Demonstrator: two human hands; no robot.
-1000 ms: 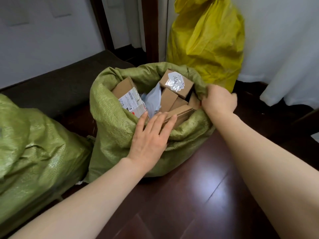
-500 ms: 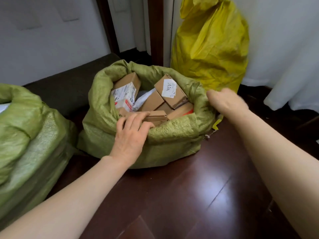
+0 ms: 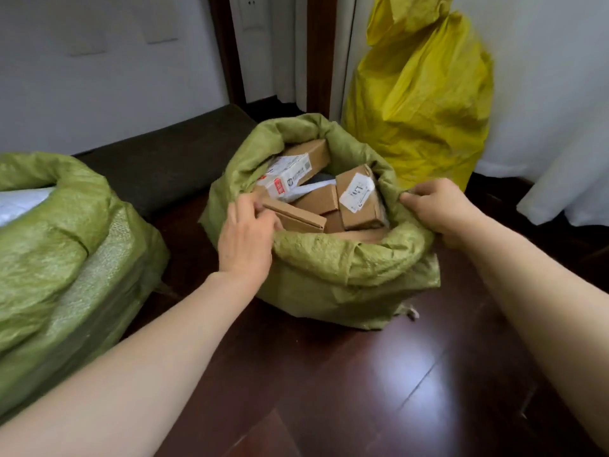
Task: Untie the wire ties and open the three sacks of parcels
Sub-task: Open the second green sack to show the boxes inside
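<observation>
if both hands pull the rim outward too hard, i think the green sack (image 3: 346, 255) can lean or tip toward the person, because it is full to the top and stands on a smooth dark floor (image 3: 329, 390). the left hand (image 3: 245, 240) has its fingers curled over the rim on its side. the right hand (image 3: 441, 209) pinches a fold of the rim on the other side, so the mouth is spread between the two grips. the flat box (image 3: 293, 216) touches the left fingers near the edge and may slide out if the rim goes lower.

between the grips the sack holds cardboard boxes: the flat one, a labelled box (image 3: 359, 199) nearer the right hand, a long box (image 3: 296, 166) beyond the left hand, and a pale packet (image 3: 309, 189) among them. well to the left of the left hand, a second green sack (image 3: 66, 242) is open and shows something white inside. beyond the right hand the yellow sack (image 3: 418, 94) stands with its top bunched shut; its tie and contents i cannot see.
</observation>
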